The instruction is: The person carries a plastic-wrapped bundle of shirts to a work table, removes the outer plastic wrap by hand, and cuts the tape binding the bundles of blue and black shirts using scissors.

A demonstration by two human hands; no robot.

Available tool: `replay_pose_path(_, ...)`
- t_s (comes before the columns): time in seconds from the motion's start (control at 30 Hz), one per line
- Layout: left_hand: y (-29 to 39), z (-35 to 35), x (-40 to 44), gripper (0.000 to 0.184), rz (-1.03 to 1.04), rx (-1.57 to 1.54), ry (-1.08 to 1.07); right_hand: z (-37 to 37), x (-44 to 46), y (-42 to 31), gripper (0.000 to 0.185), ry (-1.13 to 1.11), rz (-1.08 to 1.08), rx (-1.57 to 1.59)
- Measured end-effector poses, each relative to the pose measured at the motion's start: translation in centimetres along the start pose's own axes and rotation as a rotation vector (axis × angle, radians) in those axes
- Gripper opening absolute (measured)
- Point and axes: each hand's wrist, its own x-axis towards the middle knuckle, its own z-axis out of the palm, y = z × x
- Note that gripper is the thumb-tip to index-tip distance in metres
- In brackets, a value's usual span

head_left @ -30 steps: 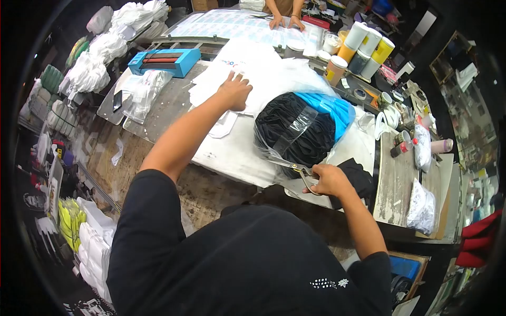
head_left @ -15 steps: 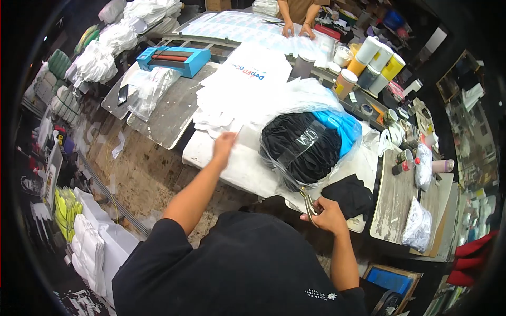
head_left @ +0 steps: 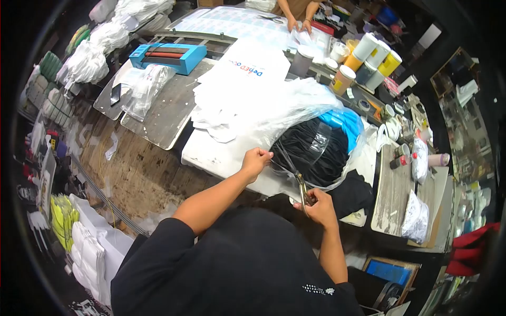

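Observation:
My right hand (head_left: 319,207) grips a pair of scissors (head_left: 301,184) by the handles, with the blades pointing up and left across the front of a clear plastic bag (head_left: 296,108). Closed in a pinch, my left hand (head_left: 256,163) holds the bag's edge at its lower left. Inside the bag sit a bundle of black fabric (head_left: 300,150) with clear tape across it and some bright blue fabric (head_left: 348,126). Folded black cloth (head_left: 352,197) lies just right of the scissors. Left of the bag are white printed sheets (head_left: 237,79).
A blue roller machine (head_left: 184,59) and a plastic packet (head_left: 147,95) are on grey boards at the left. Several ink jars (head_left: 343,79) stand at the back right. Across the table, another person's hands (head_left: 299,25) touch printed sheets. White bags (head_left: 416,224) rest at the right.
My left hand has moved right, onto the bag's edge. The scissors have shifted up and left, their blades now against the bag's front. The plastic is drawn further left.

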Motion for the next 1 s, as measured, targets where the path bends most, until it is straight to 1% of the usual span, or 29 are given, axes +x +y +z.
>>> replay_pose_path(0.03, -0.5, -0.1, -0.7, 0.014, -0.064, -0.279, -0.131, 0.0, 0.0, 0.5, 0.05, 0.024, -0.076, -0.018)
replay_pose_path(0.07, -0.9, -0.2, -1.2, 0.009, -0.1, -0.251, -0.168, -0.3, -0.1, 0.9, 0.05, 0.007, -0.075, -0.029)
replay_pose_path(0.1, -1.2, -0.2, -1.3, 0.009, -0.115, -0.249, -0.173, -0.4, -0.1, 1.1, 0.05, -0.012, -0.073, -0.044)
replay_pose_path(0.17, -1.7, 0.1, -1.1, 0.008, -0.155, -0.346, -0.173, -0.6, -0.3, 1.1, 0.051, -0.046, -0.03, -0.029)
replay_pose_path(0.2, -2.1, 0.2, -0.4, 0.014, -0.16, -0.381, -0.124, -0.7, -0.3, 1.1, 0.051, -0.076, -0.004, -0.013)
replay_pose_path(0.23, -1.8, 0.1, -0.4, 0.014, -0.167, -0.39, -0.124, -0.8, -0.6, 1.0, 0.051, -0.082, 0.002, -0.021)
replay_pose_path(0.3, -0.9, -0.3, -0.5, 0.021, 0.143, 0.384, 0.062, -1.1, -0.7, 0.6, 0.054, -0.077, 0.015, -0.053)
replay_pose_path(0.33, 0.0, -0.6, -1.4, 0.026, 0.401, 0.638, 0.105, -1.2, -0.7, 0.3, 0.054, -0.08, 0.015, -0.057)
replay_pose_path(0.37, -0.1, -0.7, -1.4, 0.026, 0.394, 0.635, 0.107, -1.4, -1.0, 0.0, 0.055, -0.107, 0.043, -0.085)
replay_pose_path(0.43, -0.3, -0.9, -0.5, 0.025, 0.217, 0.659, 0.017, -1.7, -1.4, -0.8, 0.057, -0.139, 0.071, -0.119)
replay_pose_path(0.47, -0.9, -1.0, 0.5, 0.025, 0.213, 0.651, 0.017, -1.9, -1.6, -1.4, 0.058, -0.2, 0.104, -0.132)
replay_pose_path(0.53, -2.1, -1.4, 2.4, 0.026, 0.017, 0.415, -0.17, -1.7, -2.1, -1.5, 0.059, -0.294, 0.171, -0.139)
replay_pose_path(0.57, -2.3, -1.8, 2.9, 0.026, 0.016, 0.408, -0.169, -1.6, -2.1, -1.6, 0.059, -0.297, 0.17, -0.146)
replay_pose_path(0.63, -2.0, -2.3, 3.4, 0.026, 0.158, 0.553, -0.302, -1.2, -1.9, -1.9, 0.06, -0.303, 0.183, -0.262)
replay_pose_path(0.67, -1.7, -2.3, 3.1, 0.026, 0.161, 0.549, -0.301, -0.8, -1.8, -1.9, 0.062, -0.295, 0.195, -0.261)
replay_pose_path(0.7, -1.5, -2.3, 2.6, 0.028, 0.075, 0.541, -0.329, -0.5, -1.8, -2.0, 0.062, -0.294, 0.194, -0.266)
replay_pose_path(0.73, -1.3, -2.2, 2.1, 0.03, -0.009, 0.533, -0.356, -0.2, -1.8, -2.2, 0.063, -0.311, 0.255, -0.194)
replay_pose_path(0.77, -2.0, -2.0, 2.1, 0.03, -0.003, 0.528, -0.355, 0.1, -1.6, -2.1, 0.063, -0.325, 0.314, -0.123)
replay_pose_path(0.83, -5.3, -1.5, 3.4, 0.023, 0.106, 0.28, -0.222, 0.8, -1.5, -0.8, 0.064, -0.34, 0.322, -0.113)
replay_pose_path(0.87, -7.8, -1.7, 5.5, 0.027, 0.199, 0.524, -0.237, 1.1, -1.6, -0.3, 0.065, -0.368, 0.337, -0.013)
replay_pose_path(0.9, -8.4, -1.6, 6.4, 0.027, 0.198, 0.523, -0.238, 1.2, -1.7, -0.1, 0.065, -0.396, 0.348, 0.087)
replay_pose_path(0.93, -8.7, -1.6, 7.2, 0.031, 0.265, 0.653, -0.236, 1.0, -1.7, -0.6, 0.065, -0.396, 0.349, 0.086)
replay_pose_path(0.97, -7.5, -1.6, 7.3, 0.036, 0.333, 0.785, -0.232, 0.6, -1.6, -1.5, 0.067, -0.409, 0.352, 0.009)
replay_pose_path(1.0, -5.4, -2.4, 8.2, 0.044, 0.185, 1.033, -0.525, 0.3, -1.6, -2.0, 0.068, -0.422, 0.354, -0.068)
